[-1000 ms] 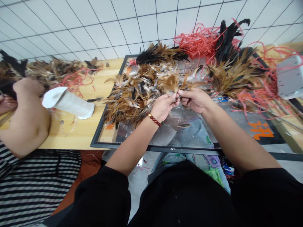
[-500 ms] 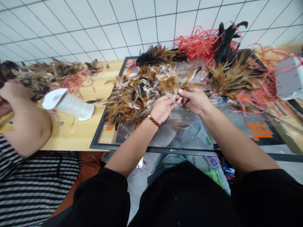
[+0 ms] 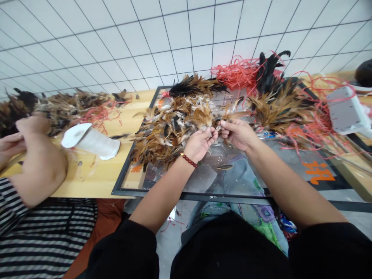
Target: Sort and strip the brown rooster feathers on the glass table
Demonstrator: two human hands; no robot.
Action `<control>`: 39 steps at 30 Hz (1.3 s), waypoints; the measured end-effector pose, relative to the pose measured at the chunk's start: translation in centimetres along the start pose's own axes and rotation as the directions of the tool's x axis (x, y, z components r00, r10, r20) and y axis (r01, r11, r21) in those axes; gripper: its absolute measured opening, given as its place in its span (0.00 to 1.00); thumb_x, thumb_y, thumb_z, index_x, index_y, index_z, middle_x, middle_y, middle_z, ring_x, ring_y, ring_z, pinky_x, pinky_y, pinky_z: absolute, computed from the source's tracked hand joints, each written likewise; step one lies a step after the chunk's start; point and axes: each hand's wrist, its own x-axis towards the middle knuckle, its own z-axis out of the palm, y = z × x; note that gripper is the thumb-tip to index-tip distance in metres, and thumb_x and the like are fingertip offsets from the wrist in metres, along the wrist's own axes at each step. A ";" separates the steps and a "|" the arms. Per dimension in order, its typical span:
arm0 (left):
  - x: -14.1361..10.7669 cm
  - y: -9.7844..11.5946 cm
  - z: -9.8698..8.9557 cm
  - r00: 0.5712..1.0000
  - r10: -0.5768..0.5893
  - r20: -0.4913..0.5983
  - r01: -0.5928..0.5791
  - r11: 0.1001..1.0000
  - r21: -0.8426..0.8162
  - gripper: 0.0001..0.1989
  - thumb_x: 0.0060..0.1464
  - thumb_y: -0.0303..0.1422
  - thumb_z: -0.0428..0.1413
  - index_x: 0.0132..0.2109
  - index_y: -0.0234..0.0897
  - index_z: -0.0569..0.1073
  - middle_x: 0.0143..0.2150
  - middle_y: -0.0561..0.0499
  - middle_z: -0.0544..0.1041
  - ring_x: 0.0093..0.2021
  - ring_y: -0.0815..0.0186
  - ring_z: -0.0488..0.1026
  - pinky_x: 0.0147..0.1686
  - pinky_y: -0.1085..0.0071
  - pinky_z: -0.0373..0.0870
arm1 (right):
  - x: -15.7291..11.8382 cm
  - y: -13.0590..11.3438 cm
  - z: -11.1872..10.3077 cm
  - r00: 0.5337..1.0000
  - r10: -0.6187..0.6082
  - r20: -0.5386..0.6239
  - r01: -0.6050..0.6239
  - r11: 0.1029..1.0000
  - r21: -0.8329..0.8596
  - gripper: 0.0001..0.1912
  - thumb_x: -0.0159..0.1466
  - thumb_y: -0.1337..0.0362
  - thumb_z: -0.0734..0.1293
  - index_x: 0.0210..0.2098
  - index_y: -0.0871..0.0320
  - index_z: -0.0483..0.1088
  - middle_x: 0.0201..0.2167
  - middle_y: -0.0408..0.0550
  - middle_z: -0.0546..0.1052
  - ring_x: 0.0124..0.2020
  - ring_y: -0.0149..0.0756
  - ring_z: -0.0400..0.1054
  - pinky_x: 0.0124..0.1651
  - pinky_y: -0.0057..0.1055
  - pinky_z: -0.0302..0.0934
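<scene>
My left hand, with a dark red bead bracelet at the wrist, pinches the base of a small bunch of brown feathers. Close beside it, my right hand has thumb and forefinger pressed together on a brown feather that points away to the right. The quill ends between the fingers are too small to make out. Under and left of my hands spreads a large pile of brown, white and black feathers. All this lies on a glass panel with a black frame.
Behind are a black-brown feather bundle and tangled red plastic strips. More feathers and a white box sit right. At left, a white roll stands near a co-worker's arm on the wooden table.
The view has tilted up, so everything sits lower in the picture. My two hands have drawn slightly apart at the fingertips. The co-worker's arm at left has shifted a little.
</scene>
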 end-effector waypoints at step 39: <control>-0.1 -0.1 -0.2 0.996 -0.059 0.074 0.054 0.997 0.057 0.11 0.61 0.21 0.55 0.30 0.29 0.77 0.29 0.50 0.78 0.31 0.73 0.76 0.45 0.73 0.73 | -0.2 -0.2 0.0 0.999 -0.028 -0.043 0.024 0.995 -0.097 0.28 0.38 0.50 0.85 0.21 0.58 0.68 0.16 0.39 0.69 0.18 0.24 0.61 0.21 0.26 0.56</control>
